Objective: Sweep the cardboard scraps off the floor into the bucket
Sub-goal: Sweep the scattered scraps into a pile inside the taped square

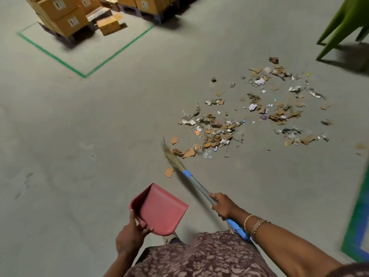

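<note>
We look down from head height onto a pale grey concrete floor. At the lower centre of the frame our right hand is wrapped firmly around the grey shaft of a broom, fingers curled about it, with bracelets on the wrist. The broom has blue fittings and slants up and to the left. Its straw bristles reach the near left edge of the litter.

To the left of that hand, our left hand grips the back rim of a pink dustpan, thumb and fingers curled over the edge. The pan is held above the floor, its open mouth facing the upper right.

The cardboard scraps lie scattered across the floor at the centre right of the frame, mixed with bits of paper, foil and plastic. One loose piece lies just beside the bristles.

In the upper left, stacked brown boxes sit on dark pallets inside a green tape line. A green chair stands in the upper right corner. A blurred green and blue panel runs along the right edge. A patterned garment fills the bottom centre.
</note>
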Tool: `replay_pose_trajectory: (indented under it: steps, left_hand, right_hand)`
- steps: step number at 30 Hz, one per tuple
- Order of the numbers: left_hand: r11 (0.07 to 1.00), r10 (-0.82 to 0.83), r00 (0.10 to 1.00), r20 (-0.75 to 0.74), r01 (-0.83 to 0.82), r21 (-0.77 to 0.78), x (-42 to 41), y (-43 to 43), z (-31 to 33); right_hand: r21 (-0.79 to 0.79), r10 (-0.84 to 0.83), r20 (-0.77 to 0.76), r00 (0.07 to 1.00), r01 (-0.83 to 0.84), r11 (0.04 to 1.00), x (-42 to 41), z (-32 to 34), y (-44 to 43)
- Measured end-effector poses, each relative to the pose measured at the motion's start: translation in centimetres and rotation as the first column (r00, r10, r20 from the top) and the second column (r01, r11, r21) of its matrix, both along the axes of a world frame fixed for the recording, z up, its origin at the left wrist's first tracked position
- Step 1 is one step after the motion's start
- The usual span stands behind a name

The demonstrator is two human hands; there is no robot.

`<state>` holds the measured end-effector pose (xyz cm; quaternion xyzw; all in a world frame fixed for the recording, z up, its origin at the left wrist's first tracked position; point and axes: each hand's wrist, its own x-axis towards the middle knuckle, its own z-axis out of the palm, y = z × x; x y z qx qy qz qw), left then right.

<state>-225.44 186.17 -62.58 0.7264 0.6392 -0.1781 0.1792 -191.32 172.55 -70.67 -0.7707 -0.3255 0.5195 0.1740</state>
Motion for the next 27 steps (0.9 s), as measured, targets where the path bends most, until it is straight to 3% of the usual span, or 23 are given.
replay_pose_trajectory:
  steps: [6,12,17,22,27]
  left_hand:
    - [1.0,0.013,0.999,0.04,-0.011,-0.027,-7.4,5.8,-1.5]
    - [0.997,-0.014,0.999,0.046,0.018,-0.079,-11.2,9.7,-1.3]
    - [0.994,-0.061,0.996,0.069,0.067,-0.086,-12.9,12.6,-2.2]
    - [0.984,-0.148,0.984,0.1,0.156,-0.082,-12.4,14.9,-3.2]
    - [0.97,-0.218,0.97,0.11,0.228,-0.087,-10.7,16.6,-3.0]
  right_hand:
    - [-0.052,0.021,0.051,0.998,-0.019,0.998,-8.7,-0.3,6.2]
    - [-0.182,0.02,-0.016,1.0,-0.023,0.983,-14.1,-0.6,9.6]
    - [-0.293,-0.227,-0.012,0.974,0.213,0.932,-16.2,-1.2,9.6]
    - [-0.298,-0.517,-0.007,0.856,0.492,0.818,-15.3,-2.1,8.0]
    - [-0.272,-0.806,0.062,0.589,0.787,0.554,-14.2,-1.4,7.3]
